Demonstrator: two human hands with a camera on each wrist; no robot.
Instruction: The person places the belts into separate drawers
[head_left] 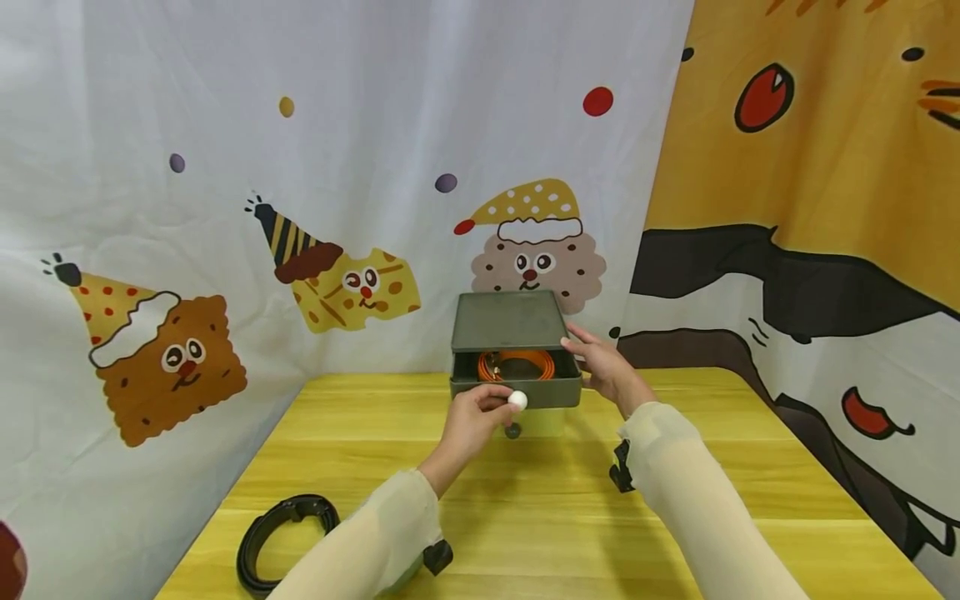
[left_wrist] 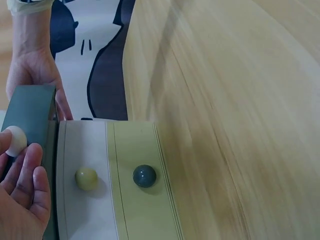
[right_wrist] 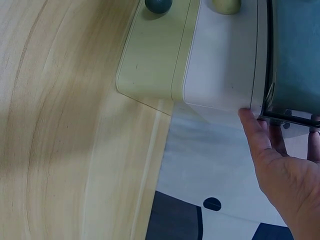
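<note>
A small drawer cabinet with a dark grey-green top stands at the far side of the table. Its top drawer is pulled out, showing a coiled orange cable inside. My left hand pinches the round white drawer knob between thumb and fingers. Against the cabinet's right side, my right hand rests with fingers spread, fingertips at its edge. Below the top drawer, a white drawer has a yellowish knob, and a pale green drawer bears a dark knob.
A coiled black belt lies at the table's near left, beside my left forearm. Behind the wooden table hangs a white curtain with cartoon figures, close to the cabinet's back.
</note>
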